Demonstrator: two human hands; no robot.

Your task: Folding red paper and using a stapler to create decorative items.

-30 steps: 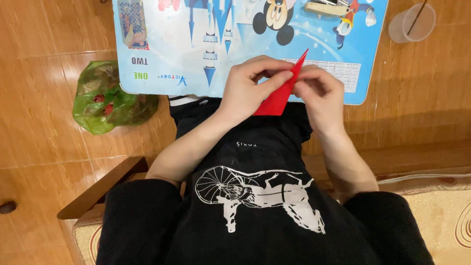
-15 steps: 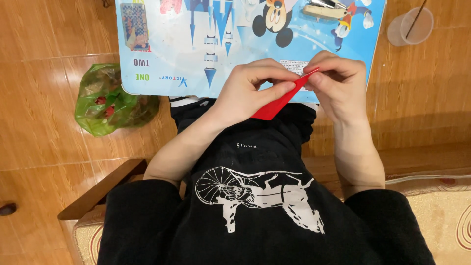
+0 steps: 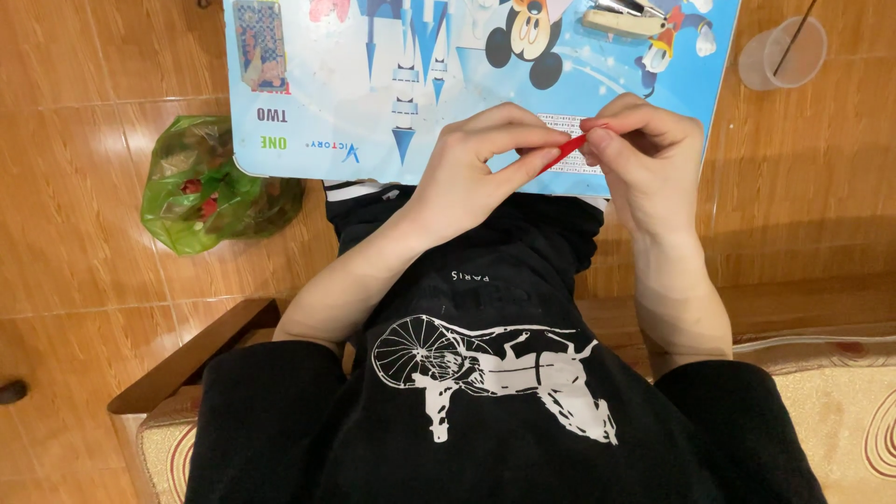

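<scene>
Red paper (image 3: pixel 566 149), folded narrow, lies pinched between left hand (image 3: pixel 476 168) and right hand (image 3: pixel 644 154), both closed on it; long axis runs left-near to right-far above the blue board (image 3: pixel 373 93).

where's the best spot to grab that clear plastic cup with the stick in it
Probably by its side wall, low down. The clear cup seems to stand upright on the floor, mouth up, with a thin stick leaning across the rim. Coming from the person's right side looks best, since the blue board lies close on the other side.
</scene>
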